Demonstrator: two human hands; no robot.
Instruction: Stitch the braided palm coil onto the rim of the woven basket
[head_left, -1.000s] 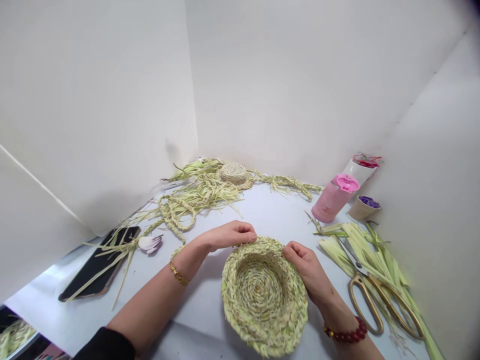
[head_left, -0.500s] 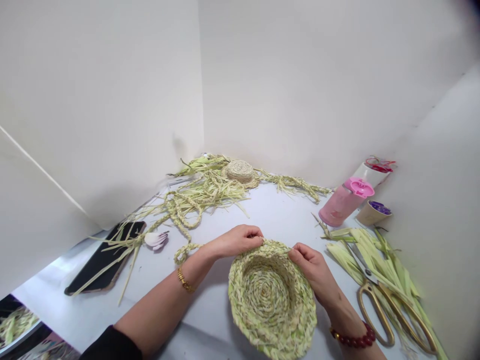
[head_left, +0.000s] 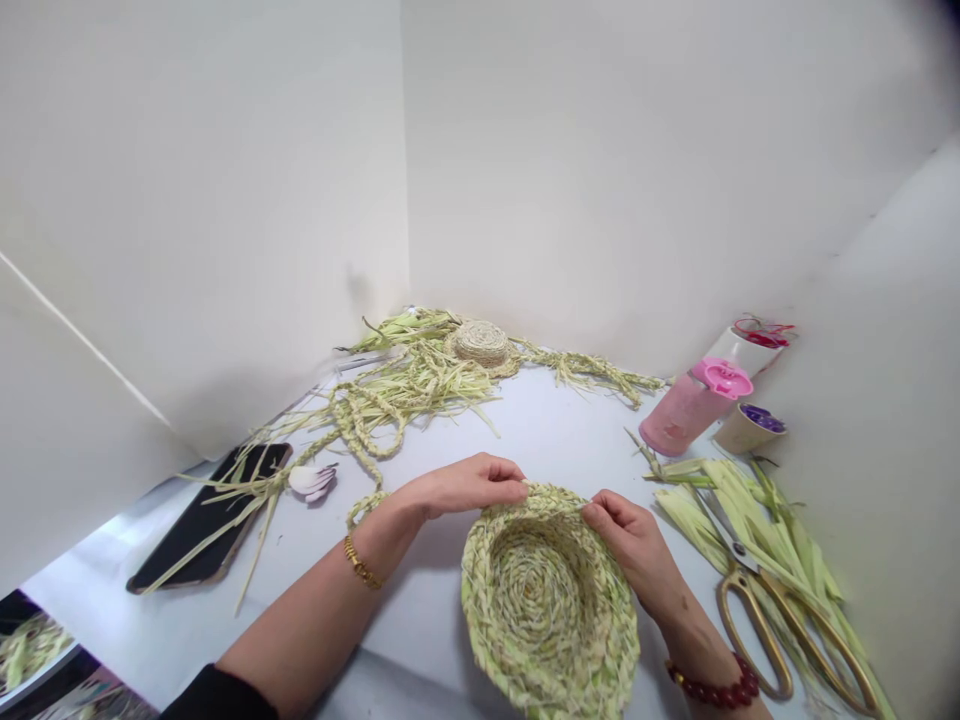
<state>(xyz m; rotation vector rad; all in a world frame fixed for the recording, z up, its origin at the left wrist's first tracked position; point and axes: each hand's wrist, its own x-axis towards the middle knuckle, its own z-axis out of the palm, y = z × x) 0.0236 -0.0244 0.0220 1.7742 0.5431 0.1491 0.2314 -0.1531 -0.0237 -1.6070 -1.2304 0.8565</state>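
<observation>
The round, pale-green braided-husk bowl (head_left: 536, 592) is over the near side of the white counter (head_left: 540, 415), opening upward; bare left hand (head_left: 474, 484) and right hand (head_left: 630, 540) clamp its far rim between their fingers, probably to steady it.

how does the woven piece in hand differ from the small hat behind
The woven piece looks greener; the small hat paler. The woven piece shows its hollow; the small hat sits crown up. The left hand and right hand hold the woven piece; the small hat is untouched. Both are round, with coiled rings.
</observation>
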